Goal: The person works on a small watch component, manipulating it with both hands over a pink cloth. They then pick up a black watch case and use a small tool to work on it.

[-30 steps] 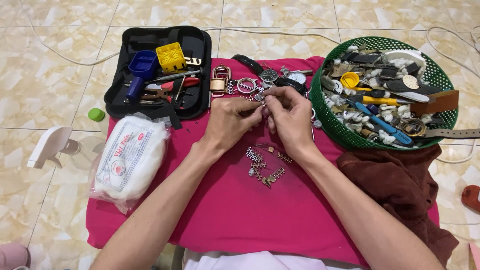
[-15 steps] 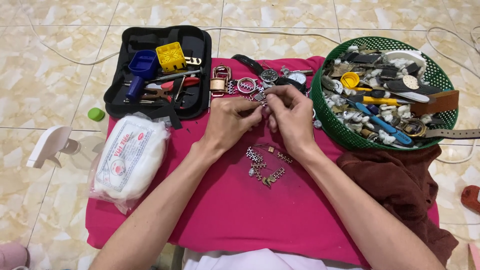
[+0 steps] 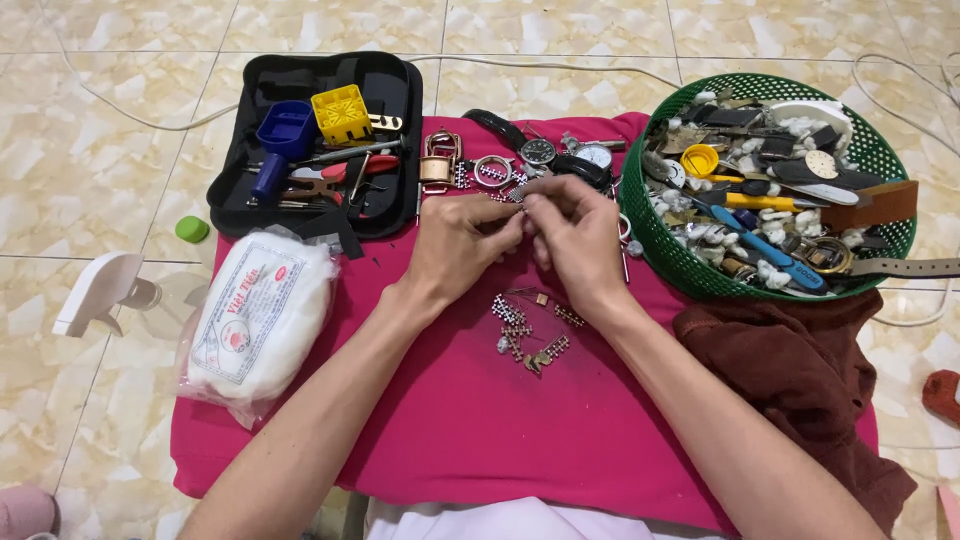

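Over a magenta cloth (image 3: 440,420), my left hand (image 3: 455,245) and my right hand (image 3: 575,240) meet fingertip to fingertip. Both pinch a small metal watch-band piece (image 3: 517,193) between them. Just below the hands lie several loose metal band links (image 3: 525,330) on the cloth. Beyond the hands, several watches and watch cases (image 3: 540,155) are lined up along the cloth's far edge.
An open black tool case (image 3: 395,90) with a blue and a yellow holder lies far left. A green plastic basket (image 3: 655,245) of watch parts and tools stands at right. A bag of cotton wool (image 3: 255,315) lies left, a brown cloth (image 3: 800,360) right.
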